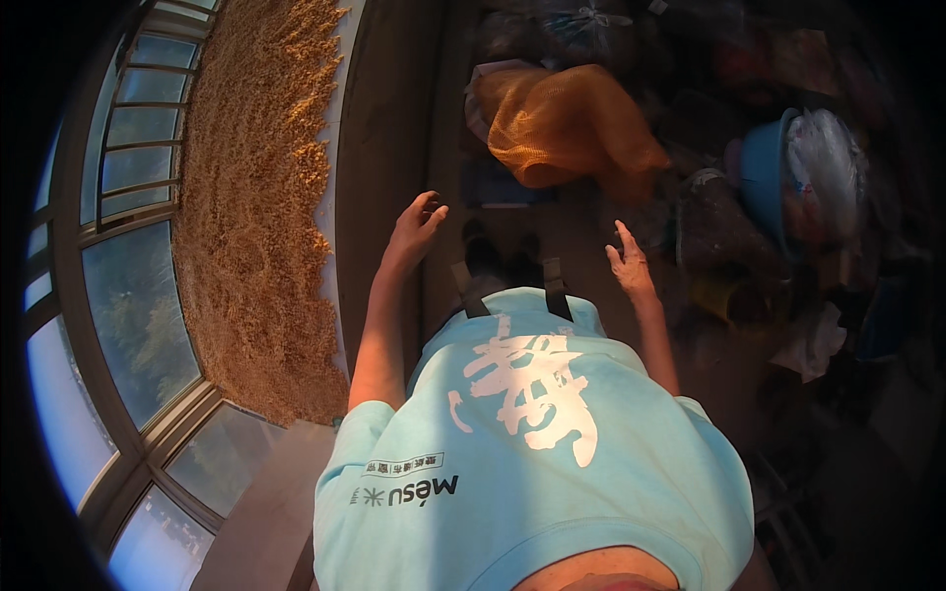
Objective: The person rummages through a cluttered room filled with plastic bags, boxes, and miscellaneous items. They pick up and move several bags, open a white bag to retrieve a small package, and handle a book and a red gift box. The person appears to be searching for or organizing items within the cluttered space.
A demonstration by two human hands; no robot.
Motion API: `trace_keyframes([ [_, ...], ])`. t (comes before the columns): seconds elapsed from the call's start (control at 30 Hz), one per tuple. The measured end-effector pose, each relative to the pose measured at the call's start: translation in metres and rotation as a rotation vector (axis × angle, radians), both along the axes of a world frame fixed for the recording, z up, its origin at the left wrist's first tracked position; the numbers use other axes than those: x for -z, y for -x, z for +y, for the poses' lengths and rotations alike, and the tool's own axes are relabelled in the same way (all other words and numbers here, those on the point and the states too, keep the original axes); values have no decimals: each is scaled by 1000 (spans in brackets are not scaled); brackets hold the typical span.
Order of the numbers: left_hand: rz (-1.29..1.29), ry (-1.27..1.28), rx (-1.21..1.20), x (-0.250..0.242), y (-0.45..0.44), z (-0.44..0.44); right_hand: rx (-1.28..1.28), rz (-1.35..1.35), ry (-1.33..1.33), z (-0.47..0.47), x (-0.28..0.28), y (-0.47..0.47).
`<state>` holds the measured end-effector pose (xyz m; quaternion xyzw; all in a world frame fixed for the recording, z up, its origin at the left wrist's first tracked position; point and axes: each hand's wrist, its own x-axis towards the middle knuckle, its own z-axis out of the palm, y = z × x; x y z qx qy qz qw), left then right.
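My left hand (419,227) hangs in the air beside the ledge, fingers loosely bent, with nothing in it. To the right of my body, my right hand (629,260) is also free, its fingers spread. An orange mesh bag (562,122) lies in front of me, beyond both hands. It partly covers a pale pinkish thing (480,111) that I cannot make out. A thick layer of golden-brown grain or husks (255,221) is spread along the ledge to my left; the exact kind is unclear.
Barred windows (140,295) run behind the ledge on the left. At right stands a blue basin (763,177) with clear plastic bags (824,166) in it. A yellow container (720,299) and a white bag (813,343) lie nearer. The far right is too dark to read.
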<state>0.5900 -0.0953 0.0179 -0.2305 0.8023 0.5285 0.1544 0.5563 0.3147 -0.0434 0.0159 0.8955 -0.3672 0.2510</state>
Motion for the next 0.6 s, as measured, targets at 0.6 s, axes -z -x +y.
trace_keyframes([
  [0.6, -33, 14, 211, 19, 15, 91, 189, 74, 80, 93, 16, -22],
])
